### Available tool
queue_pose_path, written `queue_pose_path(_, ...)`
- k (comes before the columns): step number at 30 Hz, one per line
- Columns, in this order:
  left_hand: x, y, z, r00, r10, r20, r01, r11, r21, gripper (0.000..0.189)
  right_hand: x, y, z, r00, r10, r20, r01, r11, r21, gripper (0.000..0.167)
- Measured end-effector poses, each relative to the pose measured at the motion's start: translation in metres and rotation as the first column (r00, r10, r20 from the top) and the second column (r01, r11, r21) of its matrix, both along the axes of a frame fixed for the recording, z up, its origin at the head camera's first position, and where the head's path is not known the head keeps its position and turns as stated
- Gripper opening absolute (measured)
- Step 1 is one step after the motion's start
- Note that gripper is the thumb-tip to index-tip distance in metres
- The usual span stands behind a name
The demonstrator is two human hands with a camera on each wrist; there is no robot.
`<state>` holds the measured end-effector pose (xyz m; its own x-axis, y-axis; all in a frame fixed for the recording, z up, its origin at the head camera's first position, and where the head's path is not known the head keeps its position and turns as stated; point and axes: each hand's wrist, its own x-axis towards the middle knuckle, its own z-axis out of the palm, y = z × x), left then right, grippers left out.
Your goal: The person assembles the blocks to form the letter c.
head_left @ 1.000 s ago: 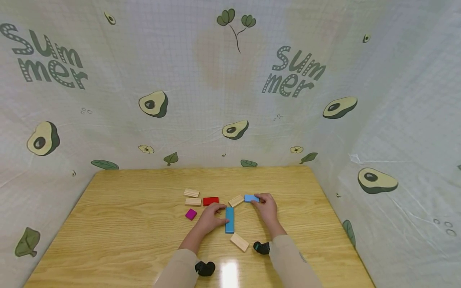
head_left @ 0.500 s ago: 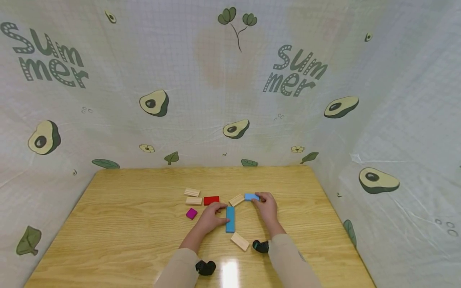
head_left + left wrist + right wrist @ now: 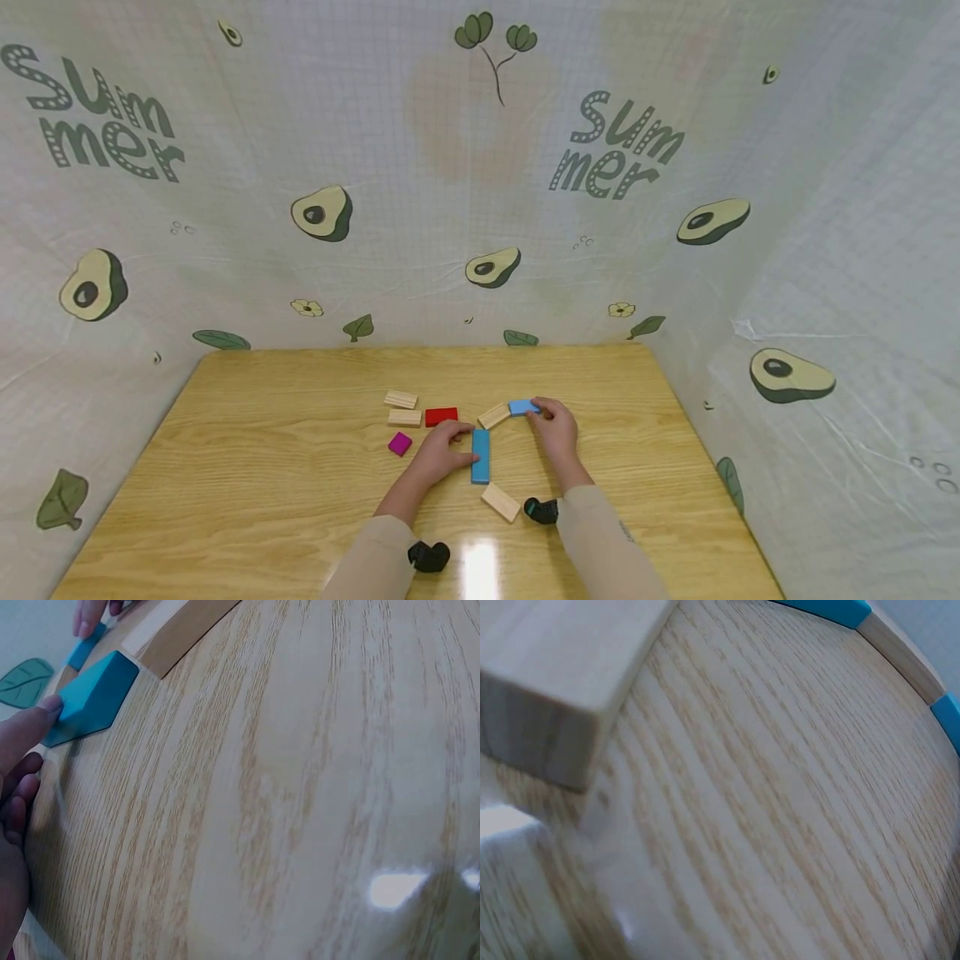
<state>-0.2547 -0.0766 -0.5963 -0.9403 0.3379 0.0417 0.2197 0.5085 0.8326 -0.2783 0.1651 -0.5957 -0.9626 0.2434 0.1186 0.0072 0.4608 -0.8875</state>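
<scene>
My left hand [image 3: 438, 454] holds a long blue block [image 3: 481, 457] that lies lengthwise on the table; the thumb [image 3: 37, 716] presses its left side and the index finger reaches its far end. My right hand [image 3: 557, 429] pinches a small light blue block [image 3: 522, 407] between thumb and index finger. Between the two blue blocks a plain wooden block [image 3: 494, 416] lies at a slant, its right end against the light blue one. Another wooden block [image 3: 501, 502] lies angled at the long block's near end. The right wrist view shows the curved row but hardly any of the hand.
Left of the row lie a red block [image 3: 441, 416], two wooden blocks [image 3: 404, 418] and a small magenta block [image 3: 400, 443]. The wooden table [image 3: 262, 467] meets a printed cloth [image 3: 420, 208] at the back and sides. Black wrist cameras [image 3: 429, 557] stick out from both sleeves.
My right hand has turned the light blue block slightly and shifted it a little towards the slanted wooden block. The left hand stays on the long blue block; the head view has drifted slightly.
</scene>
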Motion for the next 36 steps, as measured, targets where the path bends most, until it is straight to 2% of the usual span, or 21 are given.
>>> queue_pose_path(9, -0.0002, 0.0000, -0.0015, 1.000, -0.009, -0.029, 0.009, 1.000, 0.003, 0.050, -0.0006, -0.0017, 0.0002, 1.000, -0.003, -0.005, 0.003, 1.000, 0.006, 0.028)
queue_pose_path(27, 0.0008, 0.0008, -0.0004, 0.999, -0.010, -0.033, 0.011, 1.000, 0.012, 0.050, -0.0024, -0.0001, -0.0032, 1.000, -0.001, 0.011, 0.002, 1.000, -0.011, 0.030)
queue_pose_path(32, 0.0017, 0.0018, 0.0006, 1.000, -0.006, -0.018, 0.007, 1.000, 0.016, 0.050, -0.0011, 0.0008, -0.0015, 1.000, 0.007, 0.018, -0.006, 0.999, -0.044, 0.032)
queue_pose_path(36, 0.0028, 0.0008, 0.0014, 1.000, 0.001, 0.014, -0.001, 1.000, 0.027, 0.053, 0.0012, 0.0031, 0.0013, 0.999, 0.032, 0.043, -0.027, 0.993, -0.116, 0.035)
